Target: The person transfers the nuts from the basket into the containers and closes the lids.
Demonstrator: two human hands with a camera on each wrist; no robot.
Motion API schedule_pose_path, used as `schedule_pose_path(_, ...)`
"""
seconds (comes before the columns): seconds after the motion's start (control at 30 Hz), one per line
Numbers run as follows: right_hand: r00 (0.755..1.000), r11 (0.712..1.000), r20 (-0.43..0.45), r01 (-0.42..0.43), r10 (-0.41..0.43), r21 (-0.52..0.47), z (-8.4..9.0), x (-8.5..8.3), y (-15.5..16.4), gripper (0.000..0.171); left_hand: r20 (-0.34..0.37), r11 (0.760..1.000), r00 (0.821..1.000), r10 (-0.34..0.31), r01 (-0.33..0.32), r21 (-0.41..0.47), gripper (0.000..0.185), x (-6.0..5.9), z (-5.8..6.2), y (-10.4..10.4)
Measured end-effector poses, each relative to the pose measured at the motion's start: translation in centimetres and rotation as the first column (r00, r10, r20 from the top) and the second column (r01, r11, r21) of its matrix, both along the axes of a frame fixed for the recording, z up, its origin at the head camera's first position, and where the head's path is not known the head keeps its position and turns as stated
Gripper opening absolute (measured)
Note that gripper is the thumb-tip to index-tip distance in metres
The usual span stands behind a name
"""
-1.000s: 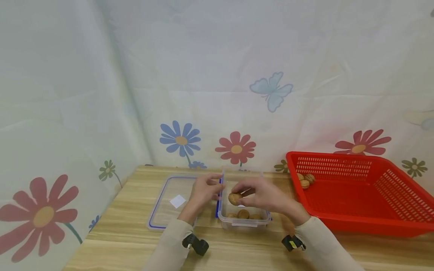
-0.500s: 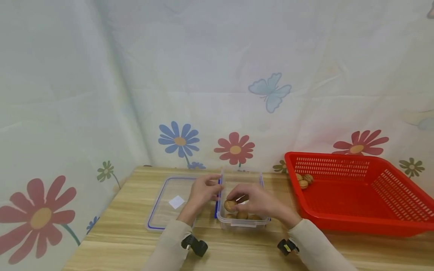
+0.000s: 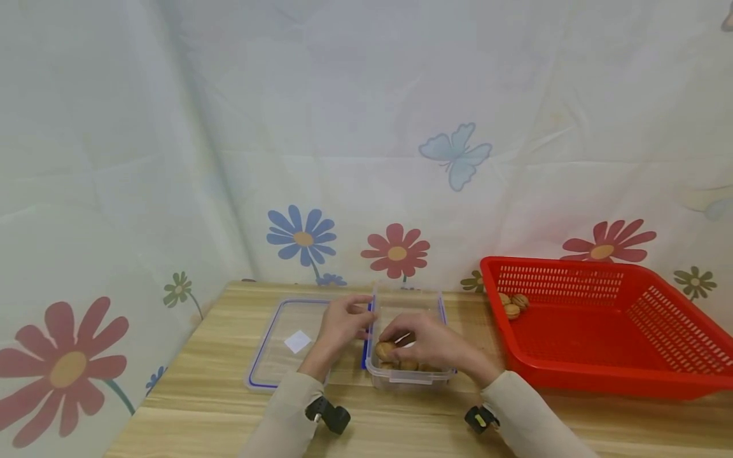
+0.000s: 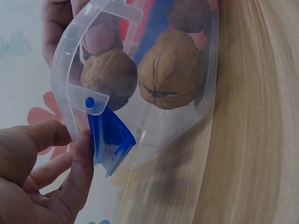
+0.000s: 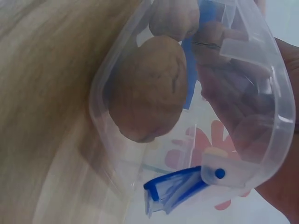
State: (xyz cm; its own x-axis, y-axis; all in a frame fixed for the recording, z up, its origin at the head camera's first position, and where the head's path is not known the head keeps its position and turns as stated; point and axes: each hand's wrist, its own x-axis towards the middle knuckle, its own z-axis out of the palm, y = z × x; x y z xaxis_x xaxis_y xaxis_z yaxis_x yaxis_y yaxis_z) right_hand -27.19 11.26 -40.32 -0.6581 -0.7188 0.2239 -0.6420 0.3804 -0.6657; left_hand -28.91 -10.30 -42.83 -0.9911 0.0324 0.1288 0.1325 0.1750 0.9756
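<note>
A clear plastic storage box (image 3: 403,375) with blue side clips stands on the table in the head view. Inside it, my right hand (image 3: 431,342) pinches a walnut (image 3: 384,350) low at the front left, above other walnuts on the bottom. One lower walnut (image 4: 170,70) shows through the wall in the left wrist view, beside the held walnut (image 4: 110,77). At the box's left side, my left hand (image 3: 342,326) pinches the rim near a hanging blue clip (image 4: 110,137). From the right wrist view, another walnut (image 5: 149,91) shows through the wall, partly hiding the right fingers' work.
Left of the box, a clear lid (image 3: 272,346) with a blue seal lies flat, partly under the left forearm. A red plastic basket (image 3: 607,374) stands to the right, with several walnuts (image 3: 511,312) in its left corner. A flower-printed curtain (image 3: 343,127) hangs behind the wooden table (image 3: 189,407).
My right hand has lowered the walnut into the box, moving down and slightly left toward the front left corner. My left hand has stayed at the rim.
</note>
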Motion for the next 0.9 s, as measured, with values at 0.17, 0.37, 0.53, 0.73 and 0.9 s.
schedule_pose_path(0.17, 1.0, 1.0, -0.006, 0.005, -0.005, 0.008, -0.4, -0.1, -0.2, 0.022, -0.004, 1.0, 1.0, 0.004, -0.004, -0.013, 0.039, 0.0, -0.1, 0.0)
schedule_pose_path(0.37, 0.999, 0.999, -0.034, 0.032, -0.031, 0.034, -0.6, -0.2, -0.4, 0.022, -0.003, 1.0, 1.0, 0.007, -0.007, -0.03, 0.038, -0.1, -0.1, 0.0)
schedule_pose_path(0.53, 0.997, 0.996, -0.05, 0.06, -0.057, 0.064, -0.8, -0.2, -0.4, 0.022, -0.01, 0.999, 1.0, 0.008, -0.008, -0.035, 0.039, 0.0, 0.0, 0.0)
schedule_pose_path(0.73, 0.997, 0.996, -0.043, 0.073, -0.07, 0.057, -1.0, -0.2, -0.5, 0.021, -0.015, 1.0, 1.0, 0.005, -0.006, -0.028, 0.039, 0.0, -0.1, 0.0)
schedule_pose_path(0.9, 0.996, 0.993, -0.021, 0.093, -0.091, 0.07, -1.2, -0.3, -0.6, 0.021, -0.009, 0.999, 1.0, 0.013, -0.013, -0.03, 0.038, 0.0, -0.1, 0.0)
